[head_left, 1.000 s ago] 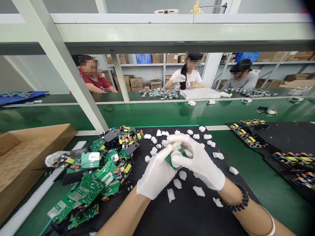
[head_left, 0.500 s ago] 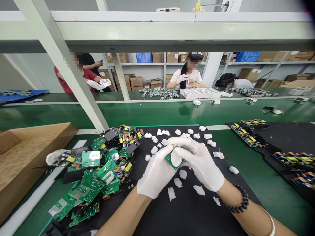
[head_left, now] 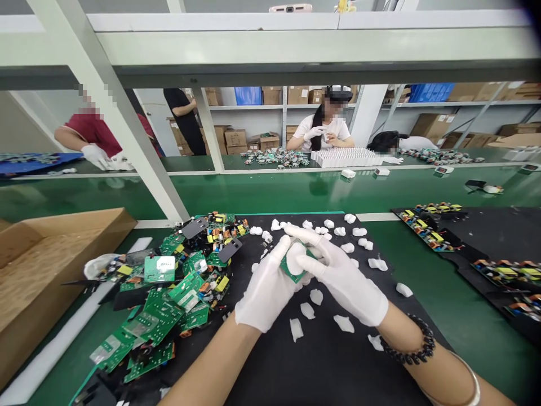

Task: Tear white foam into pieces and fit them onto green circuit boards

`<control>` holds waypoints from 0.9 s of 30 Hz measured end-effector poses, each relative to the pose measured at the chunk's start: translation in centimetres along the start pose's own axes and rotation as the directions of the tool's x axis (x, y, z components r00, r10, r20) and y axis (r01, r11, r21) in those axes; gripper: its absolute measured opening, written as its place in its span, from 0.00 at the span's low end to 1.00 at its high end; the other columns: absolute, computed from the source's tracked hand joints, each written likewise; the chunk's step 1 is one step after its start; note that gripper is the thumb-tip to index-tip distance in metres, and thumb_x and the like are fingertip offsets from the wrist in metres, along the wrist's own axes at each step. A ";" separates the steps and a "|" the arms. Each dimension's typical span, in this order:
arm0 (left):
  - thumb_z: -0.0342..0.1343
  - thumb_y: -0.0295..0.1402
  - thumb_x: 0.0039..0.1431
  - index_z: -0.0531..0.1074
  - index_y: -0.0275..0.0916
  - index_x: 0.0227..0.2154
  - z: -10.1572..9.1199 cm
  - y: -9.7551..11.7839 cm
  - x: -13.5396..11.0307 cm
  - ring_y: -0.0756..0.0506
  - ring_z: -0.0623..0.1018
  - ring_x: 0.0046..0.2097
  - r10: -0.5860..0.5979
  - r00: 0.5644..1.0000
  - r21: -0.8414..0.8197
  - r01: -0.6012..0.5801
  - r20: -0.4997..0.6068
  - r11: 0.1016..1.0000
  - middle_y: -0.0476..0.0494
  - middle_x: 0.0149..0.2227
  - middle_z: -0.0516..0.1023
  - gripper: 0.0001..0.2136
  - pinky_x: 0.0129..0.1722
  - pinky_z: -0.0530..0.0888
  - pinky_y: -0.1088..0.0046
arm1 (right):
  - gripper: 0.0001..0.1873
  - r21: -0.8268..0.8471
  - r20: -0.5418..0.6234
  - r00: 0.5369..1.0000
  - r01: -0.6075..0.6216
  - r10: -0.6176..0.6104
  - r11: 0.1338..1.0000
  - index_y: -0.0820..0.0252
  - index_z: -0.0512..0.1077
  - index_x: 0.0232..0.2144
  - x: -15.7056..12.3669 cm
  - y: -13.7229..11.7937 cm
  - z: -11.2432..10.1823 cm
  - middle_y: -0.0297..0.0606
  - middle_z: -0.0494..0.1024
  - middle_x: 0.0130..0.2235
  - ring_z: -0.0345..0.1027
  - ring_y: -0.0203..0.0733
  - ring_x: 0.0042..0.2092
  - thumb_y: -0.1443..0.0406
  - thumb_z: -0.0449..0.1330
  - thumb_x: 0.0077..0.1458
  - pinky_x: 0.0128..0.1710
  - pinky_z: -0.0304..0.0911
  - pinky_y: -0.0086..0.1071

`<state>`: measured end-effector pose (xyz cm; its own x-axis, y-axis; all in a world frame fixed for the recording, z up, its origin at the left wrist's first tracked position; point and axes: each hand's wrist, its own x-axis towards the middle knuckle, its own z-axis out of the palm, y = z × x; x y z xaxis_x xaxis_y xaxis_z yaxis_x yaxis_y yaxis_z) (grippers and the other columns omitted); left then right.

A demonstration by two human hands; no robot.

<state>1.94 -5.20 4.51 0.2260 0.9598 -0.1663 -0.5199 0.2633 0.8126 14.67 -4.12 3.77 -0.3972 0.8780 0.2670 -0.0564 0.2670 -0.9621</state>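
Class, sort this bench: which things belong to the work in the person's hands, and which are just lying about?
In hand: left hand, right hand, circuit board they hold, white pieces, board pile.
Lying about: cardboard box, right-side boards, white tray across the belt.

Left hand point(head_left: 266, 293) and right hand point(head_left: 346, 282) have nudged the green board point(head_left: 291, 274) upward; the red-shirted co-worker point(head_left: 95, 127) moved left.

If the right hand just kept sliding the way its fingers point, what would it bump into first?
The right hand touches the small green board, gripped with the left hand; beyond them, probably the pile of circuit boards, though depth is unclear.
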 end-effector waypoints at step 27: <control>0.56 0.48 0.49 0.72 0.35 0.24 -1.0 -0.7 0.7 0.54 0.65 0.19 -0.038 0.980 0.127 0.063 -0.194 0.990 0.48 0.20 0.69 0.18 0.17 0.60 0.79 | 0.20 -0.011 0.035 0.994 -0.101 0.102 0.995 0.50 0.64 0.52 0.2 0.7 0.1 0.35 0.74 0.43 0.70 0.40 0.44 0.65 0.53 0.56 0.47 0.68 0.37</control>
<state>1.59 -4.64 3.29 0.0819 0.9497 -0.3022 -0.3959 0.3092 0.8647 14.48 -3.74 3.15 -0.4326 0.8862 0.1657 -0.0059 0.1810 -0.9835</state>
